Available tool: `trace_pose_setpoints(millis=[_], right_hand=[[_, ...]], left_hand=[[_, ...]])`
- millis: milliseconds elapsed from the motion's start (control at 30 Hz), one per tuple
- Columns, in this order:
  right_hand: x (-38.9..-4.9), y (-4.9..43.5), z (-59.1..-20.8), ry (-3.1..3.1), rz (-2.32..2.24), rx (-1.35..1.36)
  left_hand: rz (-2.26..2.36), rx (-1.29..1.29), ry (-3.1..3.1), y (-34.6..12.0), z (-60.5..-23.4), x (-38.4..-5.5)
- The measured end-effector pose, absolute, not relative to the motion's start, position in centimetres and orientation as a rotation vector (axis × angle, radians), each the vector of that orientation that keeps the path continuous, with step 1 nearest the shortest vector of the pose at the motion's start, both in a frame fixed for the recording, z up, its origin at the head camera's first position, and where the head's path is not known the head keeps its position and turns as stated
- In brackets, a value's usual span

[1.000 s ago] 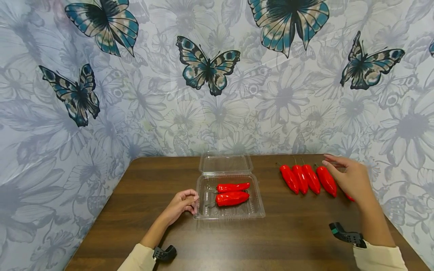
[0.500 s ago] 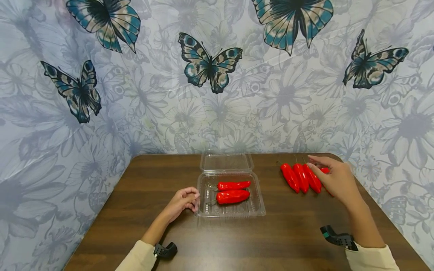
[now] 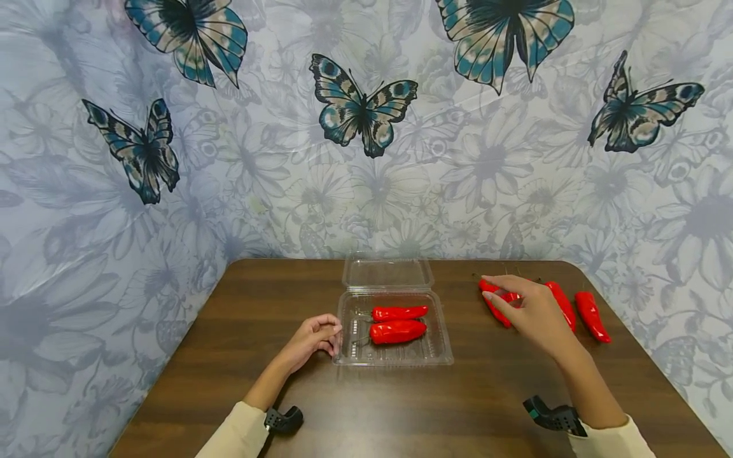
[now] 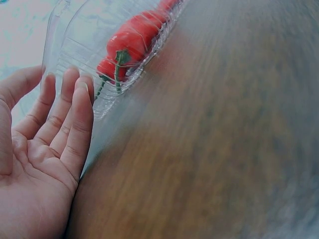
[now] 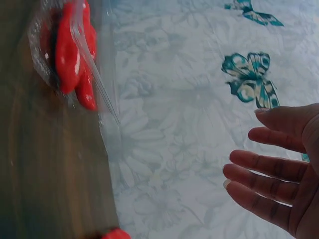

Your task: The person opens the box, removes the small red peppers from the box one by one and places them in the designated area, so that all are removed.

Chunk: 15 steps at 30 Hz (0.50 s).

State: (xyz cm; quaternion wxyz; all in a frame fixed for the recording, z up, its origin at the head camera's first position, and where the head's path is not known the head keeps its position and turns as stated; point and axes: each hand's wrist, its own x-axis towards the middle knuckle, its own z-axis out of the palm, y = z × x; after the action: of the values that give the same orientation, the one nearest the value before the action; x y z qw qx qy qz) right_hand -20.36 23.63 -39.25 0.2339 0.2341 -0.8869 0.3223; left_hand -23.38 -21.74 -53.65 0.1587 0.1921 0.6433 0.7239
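Note:
A clear plastic clamshell container [image 3: 441,346] stands with its lid [image 3: 387,272] raised at the back. In it, two red peppers [image 3: 397,331] with green stems lie side by side. My left hand [image 3: 312,340] rests its fingertips against the container's left wall; in the left wrist view the fingers [image 4: 77,129] are fairly straight along the clear side. Over a row of red peppers [image 3: 592,317] at the right, my right hand [image 3: 532,312] hovers with thumb and fingers apart and nothing between them. It partly covers the middle peppers of the row.
Everything lies on a brown wooden table [image 3: 389,407]. A pale floral backdrop with butterflies [image 3: 364,108] rises behind its far edge. Bare wood separates the container from the pepper row. Both wrists wear black camera bands [image 3: 552,416].
My right hand has moved left along the pepper row, uncovering the rightmost peppers and overlapping those further left. The left hand keeps its place at the container. The head view has shifted slightly.

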Motion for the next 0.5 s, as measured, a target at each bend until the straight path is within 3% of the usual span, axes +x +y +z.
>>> trace_pose_setpoints(millis=[500], right_hand=[[-20.6,18.2,-41.5,-2.461,0.993,0.993]], left_hand=[[2.068,0.563,1.844,-21.6,-53.9,-23.4]])
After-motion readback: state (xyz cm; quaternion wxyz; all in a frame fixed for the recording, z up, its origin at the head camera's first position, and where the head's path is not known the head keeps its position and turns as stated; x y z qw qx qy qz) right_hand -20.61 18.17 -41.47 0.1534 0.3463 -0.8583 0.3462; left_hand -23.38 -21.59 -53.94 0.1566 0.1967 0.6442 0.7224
